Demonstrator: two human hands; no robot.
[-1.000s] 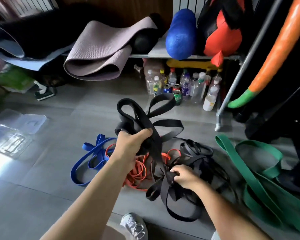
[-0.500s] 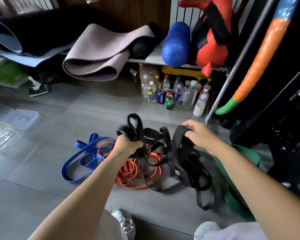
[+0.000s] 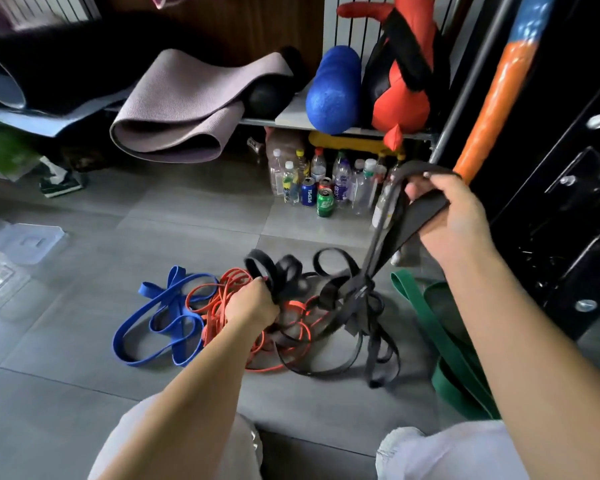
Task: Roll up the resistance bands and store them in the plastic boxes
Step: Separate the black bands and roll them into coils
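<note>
A tangle of black resistance bands [image 3: 347, 299] lies on the grey floor. My left hand [image 3: 253, 303] is shut on a bunch of its loops, low over the pile. My right hand [image 3: 444, 213] is raised to the right, shut on a wide black band that stretches taut down to the tangle. Thin orange bands [image 3: 222, 299] lie under my left hand. A blue band [image 3: 160, 323] sprawls to their left and a wide green band [image 3: 444, 337] lies on the right, partly behind my right arm. Clear plastic boxes [image 3: 24, 240] sit at the far left.
A low shelf at the back carries rolled mats [image 3: 173, 112], a blue foam roller [image 3: 333, 91] and a red punching bag [image 3: 402, 95]. Bottles and cans [image 3: 322, 188] stand beneath it. A metal pole [image 3: 464, 95] and an orange foam stick [image 3: 489, 116] lean right, by a black door.
My right hand has lifted its black band up and to the right, pulling it taut out of the tangle. My left hand has sunk lower onto the pile, still gripping loops.
</note>
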